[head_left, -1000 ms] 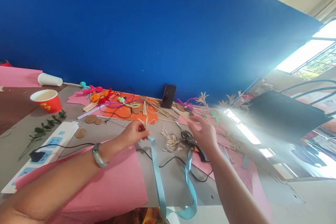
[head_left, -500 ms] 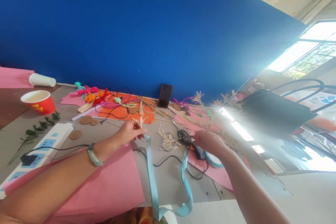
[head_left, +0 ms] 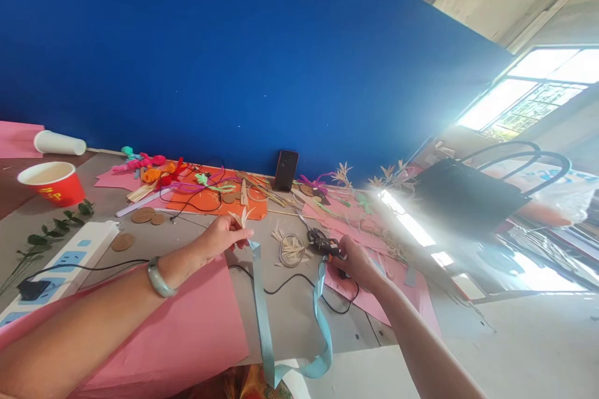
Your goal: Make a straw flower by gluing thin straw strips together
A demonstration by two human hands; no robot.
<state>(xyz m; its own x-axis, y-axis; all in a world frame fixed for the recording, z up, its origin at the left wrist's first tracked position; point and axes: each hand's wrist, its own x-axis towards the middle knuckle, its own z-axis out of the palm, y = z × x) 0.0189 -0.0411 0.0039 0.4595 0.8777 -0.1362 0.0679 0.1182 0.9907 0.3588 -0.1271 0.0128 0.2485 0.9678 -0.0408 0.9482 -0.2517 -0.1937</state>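
My left hand (head_left: 227,234), with a jade-coloured bangle on the wrist, pinches a small pale dried flower (head_left: 242,217) with pointed petals. A light blue satin ribbon (head_left: 260,318) hangs just below those fingers, loops past the table's front edge and rises towards the black glue gun. My right hand (head_left: 354,260) is closed around the handle of the black glue gun (head_left: 322,241), which lies low over the table. Its grip is partly hidden by the fingers. Between the hands sit a clear ring-shaped roll (head_left: 292,250) and pale dried scraps (head_left: 283,234).
A power strip (head_left: 100,240) and a red paper cup (head_left: 60,186) stand on the left. Pink paper (head_left: 187,324) covers the near left. A phone (head_left: 286,169) leans on the blue wall panel. The black cord (head_left: 299,275) crosses the middle; a dark bag (head_left: 468,196) is at right.
My right hand has come down onto the glue gun's handle and closed around it. The left hand keeps its pinch on the flower. The whole view has shifted slightly.
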